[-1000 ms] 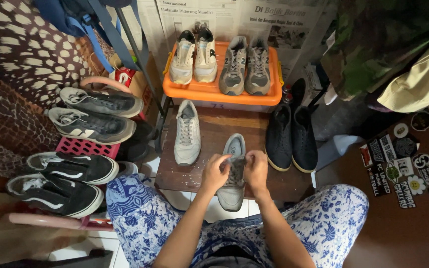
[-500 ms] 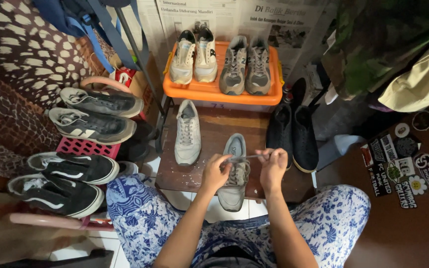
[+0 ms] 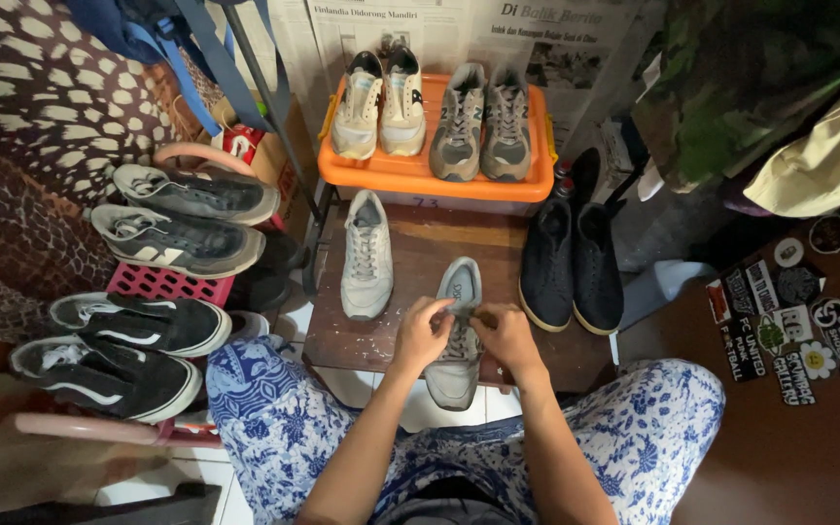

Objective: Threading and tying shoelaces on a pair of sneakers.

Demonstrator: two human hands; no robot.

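A grey sneaker point(image 3: 455, 367) lies on a small dark wooden table point(image 3: 420, 253), toe toward me. My left hand point(image 3: 422, 333) and my right hand point(image 3: 504, 332) meet over its lacing, fingers pinched on the grey shoelace point(image 3: 460, 321). Its matching grey sneaker point(image 3: 367, 255) rests to the left on the same table, untouched. My knees in blue-and-white patterned trousers point(image 3: 634, 428) frame the table's near edge.
An orange tray point(image 3: 420, 173) at the back holds two pairs of sneakers. Dark navy shoes point(image 3: 570, 262) stand at the right. Grey and black sneakers point(image 3: 167, 233) sit stacked at the left on a pink crate point(image 3: 157, 284). Stickers cover a brown surface point(image 3: 789, 321) at the right.
Half a second ago my right hand had pulled the lace out to the right; now both hands have come back together over the middle of the shoe.
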